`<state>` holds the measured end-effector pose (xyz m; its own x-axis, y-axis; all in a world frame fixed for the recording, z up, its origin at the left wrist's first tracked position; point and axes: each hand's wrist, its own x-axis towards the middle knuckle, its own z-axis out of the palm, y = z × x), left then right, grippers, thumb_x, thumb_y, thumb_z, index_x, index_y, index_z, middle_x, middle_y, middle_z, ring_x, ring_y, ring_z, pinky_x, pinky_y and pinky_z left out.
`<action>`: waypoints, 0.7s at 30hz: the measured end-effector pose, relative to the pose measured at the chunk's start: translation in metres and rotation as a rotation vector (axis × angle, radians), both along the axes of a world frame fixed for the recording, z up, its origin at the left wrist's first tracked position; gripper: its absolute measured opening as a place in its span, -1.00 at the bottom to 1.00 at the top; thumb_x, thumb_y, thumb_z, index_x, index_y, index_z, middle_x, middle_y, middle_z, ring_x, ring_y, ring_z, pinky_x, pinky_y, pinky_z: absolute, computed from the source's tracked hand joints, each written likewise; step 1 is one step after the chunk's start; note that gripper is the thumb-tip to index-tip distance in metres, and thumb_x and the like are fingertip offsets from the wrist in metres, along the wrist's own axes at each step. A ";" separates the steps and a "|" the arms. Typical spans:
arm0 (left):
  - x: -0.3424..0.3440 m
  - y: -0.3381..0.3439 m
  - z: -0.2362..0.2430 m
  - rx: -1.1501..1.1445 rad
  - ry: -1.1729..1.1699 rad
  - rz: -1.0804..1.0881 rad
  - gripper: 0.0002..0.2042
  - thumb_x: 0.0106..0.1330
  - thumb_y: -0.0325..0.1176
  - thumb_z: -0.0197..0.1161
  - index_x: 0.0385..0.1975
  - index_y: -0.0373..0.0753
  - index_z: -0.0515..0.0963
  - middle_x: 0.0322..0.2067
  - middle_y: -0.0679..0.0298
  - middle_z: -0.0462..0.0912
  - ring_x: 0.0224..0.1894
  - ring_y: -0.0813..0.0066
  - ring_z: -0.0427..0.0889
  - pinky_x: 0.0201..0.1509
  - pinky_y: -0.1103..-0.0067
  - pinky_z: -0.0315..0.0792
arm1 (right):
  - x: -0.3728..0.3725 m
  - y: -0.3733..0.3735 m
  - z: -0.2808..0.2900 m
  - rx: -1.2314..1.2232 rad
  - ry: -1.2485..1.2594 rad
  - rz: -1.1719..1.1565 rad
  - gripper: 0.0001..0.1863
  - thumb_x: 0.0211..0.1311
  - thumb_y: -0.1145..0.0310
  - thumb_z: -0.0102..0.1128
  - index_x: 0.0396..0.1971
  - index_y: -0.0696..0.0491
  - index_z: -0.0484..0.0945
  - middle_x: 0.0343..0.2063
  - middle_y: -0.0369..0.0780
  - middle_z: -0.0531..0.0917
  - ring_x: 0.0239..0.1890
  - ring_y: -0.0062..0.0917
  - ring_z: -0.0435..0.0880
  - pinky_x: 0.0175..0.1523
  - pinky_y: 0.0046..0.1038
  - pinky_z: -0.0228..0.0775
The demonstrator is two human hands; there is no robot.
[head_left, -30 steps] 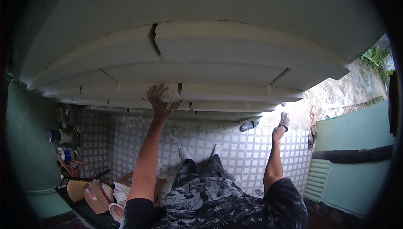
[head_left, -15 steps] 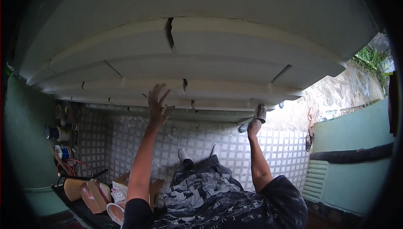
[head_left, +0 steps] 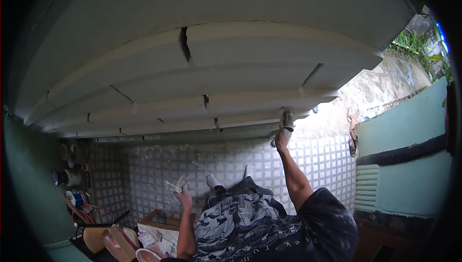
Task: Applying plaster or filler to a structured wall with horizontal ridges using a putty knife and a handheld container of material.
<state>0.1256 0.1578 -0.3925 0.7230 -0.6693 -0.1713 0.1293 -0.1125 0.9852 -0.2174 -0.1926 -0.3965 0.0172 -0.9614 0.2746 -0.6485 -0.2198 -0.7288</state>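
Note:
My right hand (head_left: 282, 140) is wrapped round a broad, grey-brown scraper (head_left: 286, 119). Its blade is up against the lower right end of the pale stepped wall moulding (head_left: 260, 79). Over the tiled floor, away from the moulding, my left hand (head_left: 183, 192) holds a small flat piece (head_left: 172, 187) smeared with whitish paste. That piece's exact kind is too small to make out. Several dark gaps and slits cut across the moulding. White smears mark my dark clothes.
At lower left, a black bench or chair carries a cardboard box (head_left: 118, 243), a white bag (head_left: 161, 238) and an orange-rimmed bowl (head_left: 147, 255). Paint tins (head_left: 72, 178) and red cord lie by the green left wall. Sandals (head_left: 352, 146) are at the right, near a low green wall (head_left: 409, 137).
My left hand has come down off the moulding, nearer my body, its small flat piece still in it. My right hand with the scraper has shifted slightly left and up.

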 end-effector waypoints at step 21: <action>-0.057 -0.053 0.012 0.117 0.025 -0.167 -0.72 0.12 -0.64 -0.04 -0.18 -0.42 0.50 -0.51 0.24 0.61 -0.54 0.66 0.48 -0.43 0.72 0.39 | 0.077 0.052 -0.037 -0.172 0.099 0.708 -0.34 0.00 0.62 -0.20 0.19 -0.09 0.39 0.23 -0.16 0.34 0.32 -0.27 0.21 0.37 -0.30 0.00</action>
<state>0.0686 0.1049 -0.3807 0.5985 -0.7538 -0.2715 0.1231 -0.2483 0.9608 -0.1403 -0.1403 -0.4340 0.6507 -0.6542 0.3854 -0.3697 -0.7164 -0.5917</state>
